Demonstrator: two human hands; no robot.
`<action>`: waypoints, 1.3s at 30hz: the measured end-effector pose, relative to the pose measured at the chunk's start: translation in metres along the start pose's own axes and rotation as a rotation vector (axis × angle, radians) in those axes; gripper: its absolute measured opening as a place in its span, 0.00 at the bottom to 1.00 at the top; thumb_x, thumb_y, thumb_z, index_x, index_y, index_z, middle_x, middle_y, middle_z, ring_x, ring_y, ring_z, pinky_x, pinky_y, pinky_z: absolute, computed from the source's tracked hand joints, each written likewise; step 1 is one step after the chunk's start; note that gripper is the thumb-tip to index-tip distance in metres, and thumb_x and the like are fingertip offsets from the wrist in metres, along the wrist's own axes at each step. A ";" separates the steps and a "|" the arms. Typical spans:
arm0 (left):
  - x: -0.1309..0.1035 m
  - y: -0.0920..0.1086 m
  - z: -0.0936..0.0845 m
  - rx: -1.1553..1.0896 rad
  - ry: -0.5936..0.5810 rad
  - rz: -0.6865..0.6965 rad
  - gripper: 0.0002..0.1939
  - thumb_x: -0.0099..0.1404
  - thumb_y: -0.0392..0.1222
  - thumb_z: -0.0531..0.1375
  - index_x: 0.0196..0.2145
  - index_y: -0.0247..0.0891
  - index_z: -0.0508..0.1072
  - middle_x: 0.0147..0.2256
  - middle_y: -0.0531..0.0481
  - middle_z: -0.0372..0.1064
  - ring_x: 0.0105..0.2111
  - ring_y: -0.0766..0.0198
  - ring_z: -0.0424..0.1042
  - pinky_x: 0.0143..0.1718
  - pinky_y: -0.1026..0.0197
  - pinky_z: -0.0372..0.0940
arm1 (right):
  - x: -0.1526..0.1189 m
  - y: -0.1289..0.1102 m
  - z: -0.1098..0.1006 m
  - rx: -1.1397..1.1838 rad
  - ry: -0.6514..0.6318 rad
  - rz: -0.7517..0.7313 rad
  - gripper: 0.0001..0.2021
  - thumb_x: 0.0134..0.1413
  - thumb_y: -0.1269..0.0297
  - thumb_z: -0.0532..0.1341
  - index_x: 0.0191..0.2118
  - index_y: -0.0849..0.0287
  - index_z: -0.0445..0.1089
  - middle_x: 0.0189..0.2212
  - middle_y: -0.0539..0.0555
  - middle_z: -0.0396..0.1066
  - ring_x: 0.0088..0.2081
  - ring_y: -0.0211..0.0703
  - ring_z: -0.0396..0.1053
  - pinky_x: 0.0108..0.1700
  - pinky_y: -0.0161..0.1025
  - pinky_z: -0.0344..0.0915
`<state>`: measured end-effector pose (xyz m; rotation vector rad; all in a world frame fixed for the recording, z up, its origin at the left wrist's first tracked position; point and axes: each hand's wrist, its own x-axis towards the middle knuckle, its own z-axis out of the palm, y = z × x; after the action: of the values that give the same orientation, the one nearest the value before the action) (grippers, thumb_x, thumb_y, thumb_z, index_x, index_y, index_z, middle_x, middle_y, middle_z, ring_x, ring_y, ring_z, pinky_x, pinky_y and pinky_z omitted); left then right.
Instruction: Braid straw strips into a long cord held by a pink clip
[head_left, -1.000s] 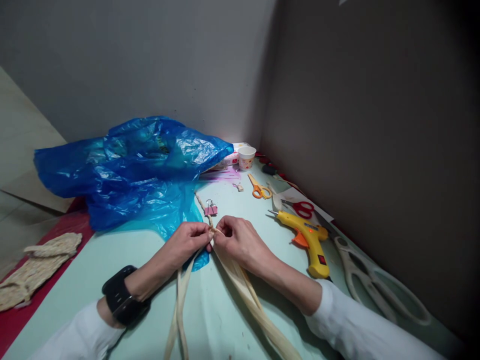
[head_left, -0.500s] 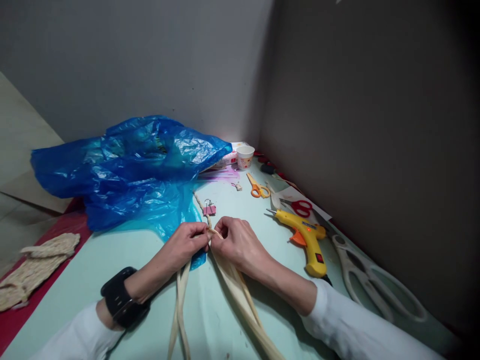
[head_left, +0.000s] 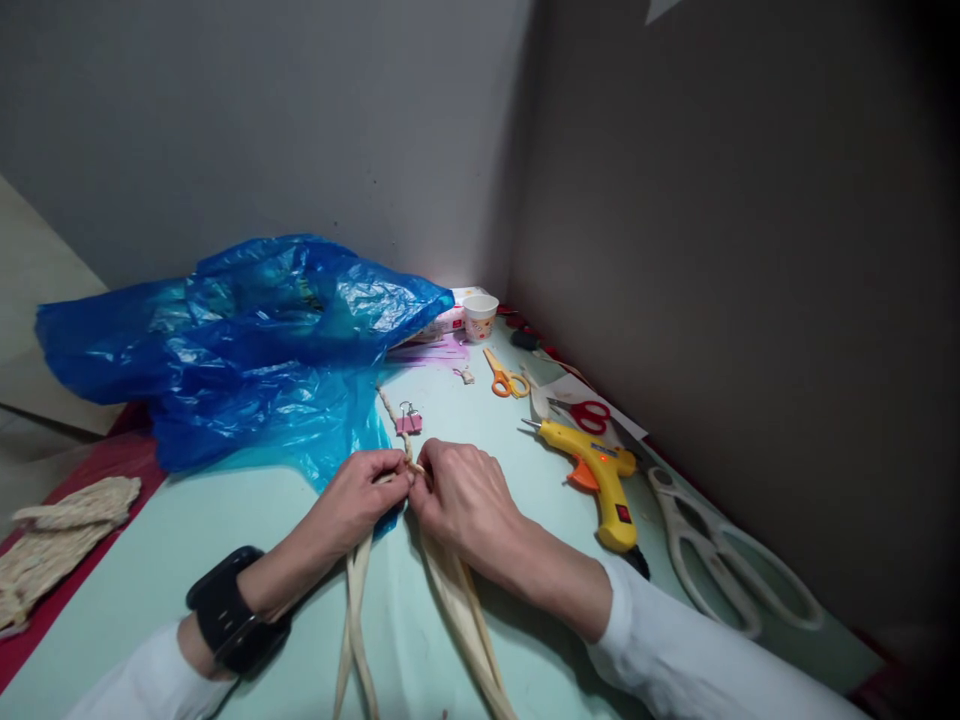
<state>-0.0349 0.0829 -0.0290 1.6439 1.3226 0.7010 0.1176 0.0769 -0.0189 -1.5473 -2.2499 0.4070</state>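
Note:
Both hands meet at the lower end of a thin cream braid, with their fingertips close together. My left hand pinches pale strands that hang down toward me beneath the wrist. My right hand is closed on the wider cream strips, which trail down over the table. Just beyond the fingers, a pink binder clip sits against the braid. The exact crossing of the strands is partly hidden by the fingers.
A crumpled blue plastic bag covers the back left. To the right lie a yellow glue gun, orange scissors, red scissors and large white-handled scissors. A paper cup stands behind; a woven piece lies left.
My right hand has turned so its back shows more, its fingers still at the braid's end. The whole view has shifted slightly, with objects appearing further left.

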 end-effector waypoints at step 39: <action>-0.002 0.007 0.003 -0.049 0.071 -0.040 0.06 0.51 0.37 0.56 0.20 0.36 0.69 0.20 0.57 0.62 0.24 0.67 0.60 0.28 0.65 0.54 | -0.003 -0.001 0.011 0.020 0.058 -0.051 0.08 0.55 0.67 0.52 0.38 0.59 0.66 0.34 0.55 0.71 0.35 0.44 0.65 0.30 0.39 0.46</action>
<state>-0.0296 0.0799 -0.0236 1.5623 1.3740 0.7680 0.1123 0.0737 -0.0282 -1.4695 -2.2299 0.3641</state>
